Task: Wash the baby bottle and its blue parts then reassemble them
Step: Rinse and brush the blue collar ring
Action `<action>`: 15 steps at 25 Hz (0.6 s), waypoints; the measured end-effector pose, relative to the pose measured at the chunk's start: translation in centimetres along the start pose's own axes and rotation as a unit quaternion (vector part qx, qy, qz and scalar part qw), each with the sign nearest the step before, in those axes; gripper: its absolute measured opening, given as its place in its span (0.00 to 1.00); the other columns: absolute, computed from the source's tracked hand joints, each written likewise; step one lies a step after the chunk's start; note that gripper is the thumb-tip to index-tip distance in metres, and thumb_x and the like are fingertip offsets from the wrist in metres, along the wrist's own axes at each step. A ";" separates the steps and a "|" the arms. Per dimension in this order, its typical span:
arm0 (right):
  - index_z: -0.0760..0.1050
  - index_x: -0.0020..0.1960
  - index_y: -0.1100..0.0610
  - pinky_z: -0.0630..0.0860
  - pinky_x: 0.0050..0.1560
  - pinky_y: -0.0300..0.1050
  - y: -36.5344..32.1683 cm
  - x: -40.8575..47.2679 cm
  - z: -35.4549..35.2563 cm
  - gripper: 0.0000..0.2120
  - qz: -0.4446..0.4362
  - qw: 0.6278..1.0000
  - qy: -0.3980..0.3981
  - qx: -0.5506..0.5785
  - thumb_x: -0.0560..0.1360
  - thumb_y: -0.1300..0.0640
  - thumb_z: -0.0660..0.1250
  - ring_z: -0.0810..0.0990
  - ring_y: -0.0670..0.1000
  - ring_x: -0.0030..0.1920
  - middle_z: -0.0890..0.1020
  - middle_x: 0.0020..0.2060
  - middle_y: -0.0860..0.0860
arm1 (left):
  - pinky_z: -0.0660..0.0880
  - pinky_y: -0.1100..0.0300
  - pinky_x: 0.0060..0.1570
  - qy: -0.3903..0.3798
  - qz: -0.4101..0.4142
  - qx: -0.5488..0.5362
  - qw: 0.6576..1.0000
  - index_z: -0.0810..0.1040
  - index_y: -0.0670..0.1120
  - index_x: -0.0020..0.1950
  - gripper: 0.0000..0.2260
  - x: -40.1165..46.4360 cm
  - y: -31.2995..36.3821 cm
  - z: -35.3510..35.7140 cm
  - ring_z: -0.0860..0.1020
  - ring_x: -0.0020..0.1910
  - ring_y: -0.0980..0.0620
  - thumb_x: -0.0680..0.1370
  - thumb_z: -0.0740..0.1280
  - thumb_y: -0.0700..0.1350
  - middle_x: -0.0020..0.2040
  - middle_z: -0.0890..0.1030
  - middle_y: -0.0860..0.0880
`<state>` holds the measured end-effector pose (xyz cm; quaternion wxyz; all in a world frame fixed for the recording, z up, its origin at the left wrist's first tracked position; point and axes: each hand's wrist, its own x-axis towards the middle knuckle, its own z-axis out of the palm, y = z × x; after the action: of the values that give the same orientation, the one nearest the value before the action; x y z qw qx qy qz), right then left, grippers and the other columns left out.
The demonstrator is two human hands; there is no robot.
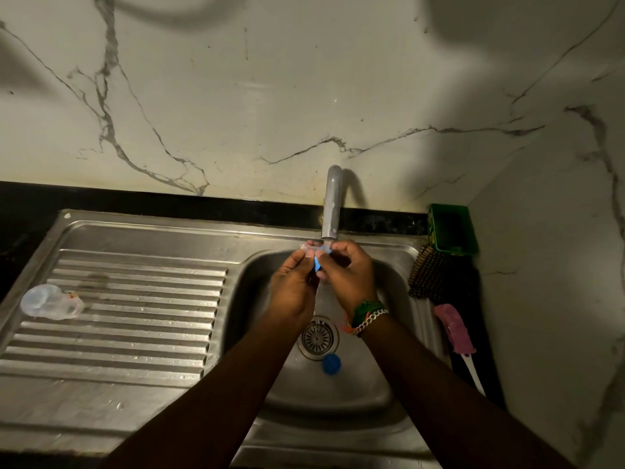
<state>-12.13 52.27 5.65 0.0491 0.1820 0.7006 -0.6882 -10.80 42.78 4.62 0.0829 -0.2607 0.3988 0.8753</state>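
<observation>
Both arms stretched fwd, left hand [293, 282] & right hand [345, 270] fingertips curled, pinching together.

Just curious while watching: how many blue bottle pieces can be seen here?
2. One blue piece is pinched between both hands under the tap; one blue cap lies in the sink near the drain. The hands may hide others.
</observation>
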 end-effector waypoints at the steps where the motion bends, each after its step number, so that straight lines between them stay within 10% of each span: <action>1: 0.79 0.54 0.58 0.83 0.45 0.43 0.1 0.0 -0.1 0.09 -0.011 1.000 0.013 -0.006 0.74 0.60 0.74 0.84 0.51 0.48 0.84 0.48 0.54 | 0.82 0.55 0.56 -0.006 0.004 0.009 1.000 0.80 0.39 0.63 0.11 -0.1 -0.2 0.1 0.84 0.59 0.44 0.83 0.63 0.39 0.59 0.85 0.40; 7: 0.77 0.41 0.57 0.80 0.37 0.46 -0.2 0.3 -0.5 0.07 0.078 0.989 0.111 0.065 0.76 0.59 0.73 0.79 0.49 0.33 0.81 0.34 0.54 | 0.82 0.60 0.48 -0.028 0.015 0.089 0.996 0.82 0.42 0.61 0.10 -0.5 -0.5 0.5 0.85 0.52 0.51 0.81 0.66 0.39 0.54 0.87 0.46; 12: 0.80 0.53 0.54 0.78 0.37 0.37 0.0 0.3 -1.1 0.05 0.083 0.992 -0.023 0.088 0.79 0.61 0.69 0.80 0.48 0.42 0.84 0.51 0.56 | 0.82 0.56 0.56 -0.040 0.062 0.147 0.986 0.80 0.40 0.64 0.12 0.0 0.1 0.1 0.84 0.56 0.49 0.83 0.63 0.39 0.58 0.85 0.43; 15: 0.80 0.53 0.58 0.77 0.33 0.36 -0.3 0.2 -1.0 0.08 0.089 0.994 0.031 0.051 0.77 0.55 0.72 0.79 0.46 0.38 0.84 0.46 0.55 | 0.82 0.59 0.52 -0.055 0.075 0.184 0.979 0.81 0.42 0.62 0.11 -0.5 -0.2 0.6 0.85 0.54 0.51 0.85 0.60 0.41 0.54 0.86 0.47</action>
<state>-12.22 53.33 5.90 0.0786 0.2671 0.6469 -0.7100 -10.58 43.38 5.12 0.0853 -0.1618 0.5662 0.8037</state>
